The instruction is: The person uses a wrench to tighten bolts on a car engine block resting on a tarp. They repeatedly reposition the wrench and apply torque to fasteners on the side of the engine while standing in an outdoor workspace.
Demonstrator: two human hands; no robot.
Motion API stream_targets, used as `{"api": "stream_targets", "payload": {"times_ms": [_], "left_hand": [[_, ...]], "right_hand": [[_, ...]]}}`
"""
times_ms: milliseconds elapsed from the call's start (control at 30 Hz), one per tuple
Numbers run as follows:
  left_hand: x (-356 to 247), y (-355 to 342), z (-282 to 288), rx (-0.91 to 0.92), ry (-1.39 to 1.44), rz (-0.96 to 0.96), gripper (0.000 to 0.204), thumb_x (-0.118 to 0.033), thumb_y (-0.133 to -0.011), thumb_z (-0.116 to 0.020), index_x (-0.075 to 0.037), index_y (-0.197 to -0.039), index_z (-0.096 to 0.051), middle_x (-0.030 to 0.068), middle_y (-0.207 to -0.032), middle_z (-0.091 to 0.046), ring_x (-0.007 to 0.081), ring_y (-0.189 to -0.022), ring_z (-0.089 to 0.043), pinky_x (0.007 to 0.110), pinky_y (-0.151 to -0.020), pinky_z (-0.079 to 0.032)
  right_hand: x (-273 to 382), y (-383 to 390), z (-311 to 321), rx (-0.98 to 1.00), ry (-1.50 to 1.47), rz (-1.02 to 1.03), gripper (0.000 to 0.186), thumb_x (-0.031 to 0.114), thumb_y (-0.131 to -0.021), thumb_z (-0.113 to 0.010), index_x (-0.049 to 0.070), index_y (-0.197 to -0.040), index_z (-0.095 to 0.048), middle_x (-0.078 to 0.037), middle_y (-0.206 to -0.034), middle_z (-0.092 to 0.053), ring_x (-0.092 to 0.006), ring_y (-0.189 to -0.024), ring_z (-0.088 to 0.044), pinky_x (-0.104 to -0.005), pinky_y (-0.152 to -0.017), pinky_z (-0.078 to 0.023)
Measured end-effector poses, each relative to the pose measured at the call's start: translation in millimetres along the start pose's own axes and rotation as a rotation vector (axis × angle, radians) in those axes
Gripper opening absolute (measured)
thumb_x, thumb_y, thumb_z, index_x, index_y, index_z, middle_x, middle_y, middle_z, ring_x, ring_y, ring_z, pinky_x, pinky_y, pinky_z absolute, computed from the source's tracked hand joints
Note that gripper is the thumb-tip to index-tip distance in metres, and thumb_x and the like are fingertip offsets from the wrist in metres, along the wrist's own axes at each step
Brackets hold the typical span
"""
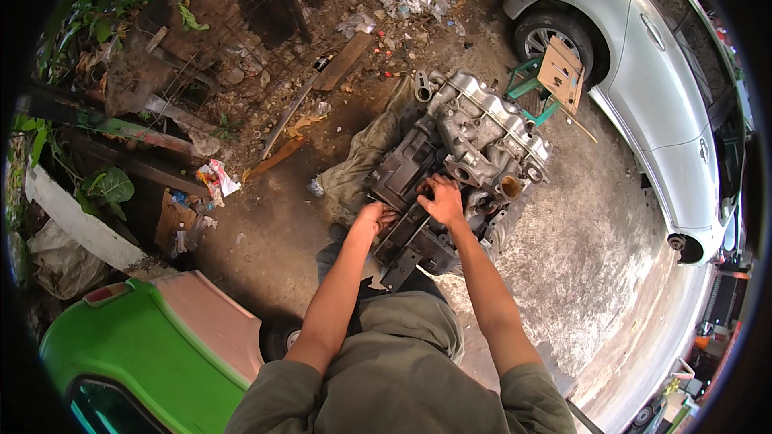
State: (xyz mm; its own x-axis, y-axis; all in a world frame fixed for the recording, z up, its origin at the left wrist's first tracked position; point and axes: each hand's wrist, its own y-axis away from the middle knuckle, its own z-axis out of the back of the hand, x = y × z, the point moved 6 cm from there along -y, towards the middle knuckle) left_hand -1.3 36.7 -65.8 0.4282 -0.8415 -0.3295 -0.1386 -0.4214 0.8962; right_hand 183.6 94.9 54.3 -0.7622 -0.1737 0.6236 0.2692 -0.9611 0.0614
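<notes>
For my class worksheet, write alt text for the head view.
A person's bare left hand and right hand work on a grimy engine outdoors. A silver car stands at right, a green car at lower left.

An engine (474, 133) sits at the centre of the frame, the left hand (378, 218) at its lower-left part and the right hand (441, 198) near its middle. A cloth (352, 167) lies just left of the engine. At its upper right, a board (556, 68) lies over a stool (524, 80), near the wheel (537, 38) of a car (663, 96) along the right side. Another car (133, 345) occupies the lower left; litter (416, 6) lies at top centre.
</notes>
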Motion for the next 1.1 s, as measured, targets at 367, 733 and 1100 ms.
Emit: {"api": "stream_targets", "payload": {"times_ms": [367, 733, 1100], "left_hand": [[14, -5, 4, 0.002, 0.054, -0.024, 0.017, -0.004, -0.099, -0.047, -0.001, -0.106, -0.062, 0.0140, -0.103, -0.069, 0.0250, -0.086, -0.071, 0.039, -0.068, -0.059], [13, 68, 3, 0.179, -0.409, -0.478, 0.033, -0.029, -0.095, -0.069, -0.011, -0.121, -0.060, 0.0053, -0.117, -0.068, 0.0210, -0.116, -0.058, 0.038, -0.100, -0.045], [21, 58, 16, 0.067, -0.482, -0.632, 0.041, -0.042, -0.098, -0.065, -0.007, -0.119, -0.063, 0.0089, -0.111, -0.069, 0.0216, -0.099, -0.060, 0.036, -0.094, -0.047]], "right_hand": [[0, 2, -1, 0.019, 0.010, -0.017, 0.030, 0.028, -0.073, -0.069, 0.010, -0.097, -0.071, -0.012, -0.097, -0.062, -0.0334, -0.105, -0.057, -0.0451, -0.098, -0.042], [1, 3, 0, 0.013, 0.031, 0.007, 0.032, 0.029, -0.073, -0.068, 0.010, -0.098, -0.071, -0.013, -0.098, -0.061, -0.0332, -0.104, -0.057, -0.0446, -0.098, -0.041], [0, 2, -2, -0.011, 0.020, 0.016, 0.029, 0.027, -0.073, -0.069, 0.011, -0.097, -0.071, -0.012, -0.097, -0.062, -0.0327, -0.103, -0.058, -0.0444, -0.097, -0.041]]}}
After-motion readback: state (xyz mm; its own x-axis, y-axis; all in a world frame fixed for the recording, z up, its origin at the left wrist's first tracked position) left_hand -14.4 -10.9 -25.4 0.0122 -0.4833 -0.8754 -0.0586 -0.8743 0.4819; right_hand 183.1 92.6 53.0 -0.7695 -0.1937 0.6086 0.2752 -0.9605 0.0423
